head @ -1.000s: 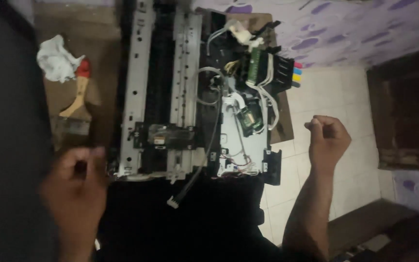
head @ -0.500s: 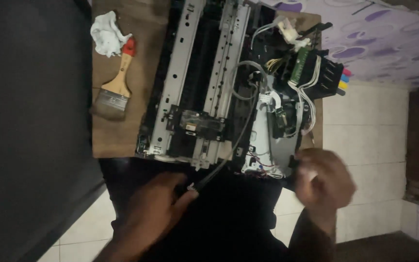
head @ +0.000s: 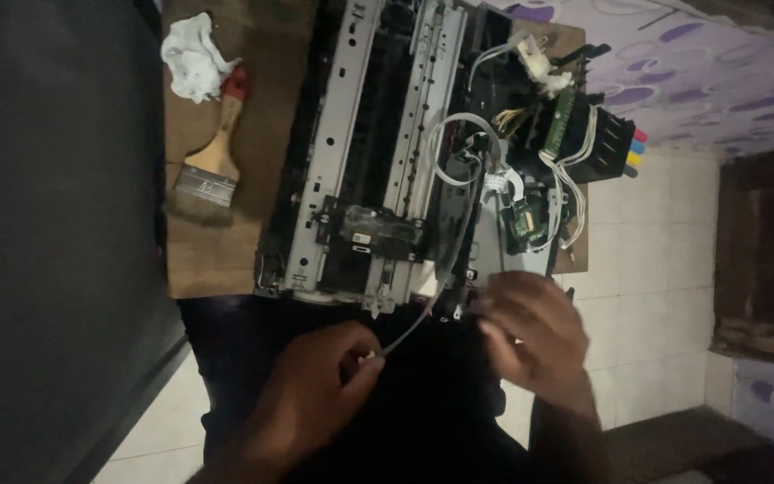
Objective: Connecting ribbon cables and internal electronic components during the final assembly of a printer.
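Left hand [head: 311,394]: my fingers [head: 360,363] are pinched shut on the near end of a flat grey ribbon cable [head: 436,287].
Ribbon cable: it runs up and away from my left fingers into the opened printer [head: 378,170], curving over its metal frame.
Right hand [head: 530,332]: my fingers are curled in at the printer's near right corner, touching the frame there; I cannot tell whether they have hold of anything.
Printer: it lies on the brown wooden surface [head: 217,260] just beyond both my hands, covers off, with silver rails and a black carriage showing.
Circuit board [head: 523,220]: small and green, just beyond my right fingers, among white wires.
Ink tanks [head: 624,148]: a black block at the far right, with red, blue and yellow caps in a row.
Paintbrush [head: 212,157]: wooden handle, red tip, well to the left of my left fingers.
Cloth [head: 192,58]: white and crumpled, just beyond the brush.
Labels: too small and dim to make out.
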